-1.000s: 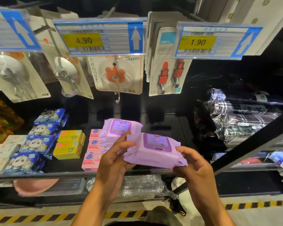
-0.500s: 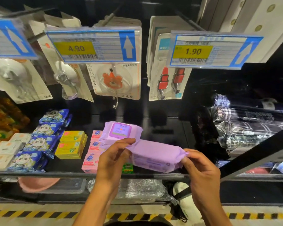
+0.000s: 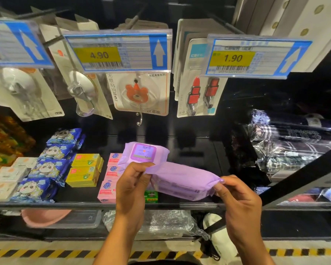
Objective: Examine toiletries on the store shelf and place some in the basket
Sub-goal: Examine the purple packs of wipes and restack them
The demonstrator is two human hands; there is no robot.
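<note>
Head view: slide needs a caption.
Left hand and right hand pinch opposite ends of a purple plastic wipes pack.

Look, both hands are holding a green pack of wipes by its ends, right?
Not quite. The pack of wipes is purple, not green. The head view shows the left hand and the right hand pinching it by its ends.

Pictured at 12 o'clock: price tag marked 4.90 (image 3: 118, 52), with a second marked 1.90 (image 3: 250, 58) at 1 o'clock. Hung just beneath: bear hook card (image 3: 139, 94) and red hook card (image 3: 199, 96). At 3 o'clock, plastic-wrapped plaid goods (image 3: 294, 146); at 8 o'clock, pink basin (image 3: 44, 217); across 6 o'clock, yellow-and-black floor tape (image 3: 46, 253).
</note>
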